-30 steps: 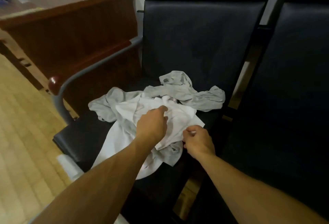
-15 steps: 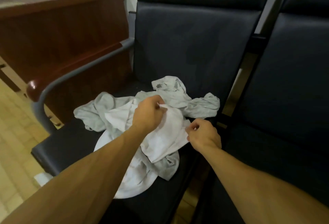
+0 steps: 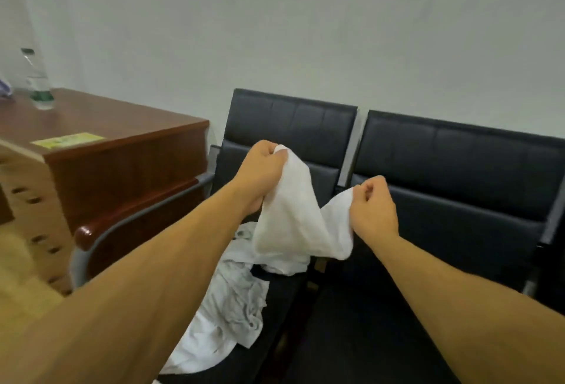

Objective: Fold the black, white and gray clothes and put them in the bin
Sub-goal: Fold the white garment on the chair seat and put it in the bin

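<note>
Your left hand (image 3: 263, 166) and right hand (image 3: 371, 206) each clench an edge of the white garment (image 3: 290, 218). Spread them apart, pull taut before folding.

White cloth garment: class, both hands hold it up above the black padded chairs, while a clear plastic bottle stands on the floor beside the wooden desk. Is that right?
Not quite. The head view shows the clear plastic bottle standing on top of the wooden desk, not on the floor. The rest holds: the left hand and right hand both grip the white cloth garment above the black padded chairs.
</note>
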Motion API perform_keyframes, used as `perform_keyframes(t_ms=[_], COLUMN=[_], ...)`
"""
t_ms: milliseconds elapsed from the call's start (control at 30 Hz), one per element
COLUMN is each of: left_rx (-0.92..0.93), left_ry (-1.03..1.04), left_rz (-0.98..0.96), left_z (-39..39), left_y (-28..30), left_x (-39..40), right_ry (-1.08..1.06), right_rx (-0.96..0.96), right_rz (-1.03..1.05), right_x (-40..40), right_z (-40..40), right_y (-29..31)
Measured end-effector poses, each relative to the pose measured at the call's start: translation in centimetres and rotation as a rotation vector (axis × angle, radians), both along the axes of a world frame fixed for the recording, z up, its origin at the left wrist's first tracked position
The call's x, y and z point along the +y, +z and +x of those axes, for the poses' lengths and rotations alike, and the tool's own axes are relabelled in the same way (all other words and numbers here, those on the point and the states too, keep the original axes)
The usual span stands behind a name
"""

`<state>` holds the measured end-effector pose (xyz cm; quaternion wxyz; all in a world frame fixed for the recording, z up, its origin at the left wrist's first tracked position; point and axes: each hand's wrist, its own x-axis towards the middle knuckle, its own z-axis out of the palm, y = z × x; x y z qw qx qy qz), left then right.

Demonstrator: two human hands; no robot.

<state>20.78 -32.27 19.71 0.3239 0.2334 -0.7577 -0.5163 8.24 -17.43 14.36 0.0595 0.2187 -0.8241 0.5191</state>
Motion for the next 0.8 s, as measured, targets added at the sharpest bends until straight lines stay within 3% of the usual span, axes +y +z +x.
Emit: perform_keyframes(t_ms=[200,333,433,533,667,733,800], left_rx=[-0.031,-0.099,-0.1,-0.127,-0.426,-0.393,-0.312], left_ry=[-0.246,-0.503,-0.602,-0.608,-0.522,-0.473,-0.384], left_rz=[-0.001,-0.107,-0.18,-0.406,-0.937,-0.949,-0.914], left_z=[1.2,0.0,-1.4,-2.2,-3.8,-4.7,-5.4], left_y=[4.8,7.1,8.0,7.9,5.9,5.4,5.4], left_x=[11.2,19.8,24.9,27.6,28.8,28.9,28.5], right_ry=[0.291,0.411,0.273,0.114,0.015,0.11,0.254], right_rx=[-0.086,-0.21,-0.238,-0.062,0.143,0.23,0.177], right_rz=[0.214,-0.086,-0.237,-0.103,0.084,0.158,0.231], right_x=[9.5,17.1,22.9,27.7,33.7,35.6,36.5], right_z=[3.3,3.2,2.3,0.4,-1.9,-1.9,-1.3], right_y=[6.2,7.8,8.0,8.7,9.2,9.3,9.2])
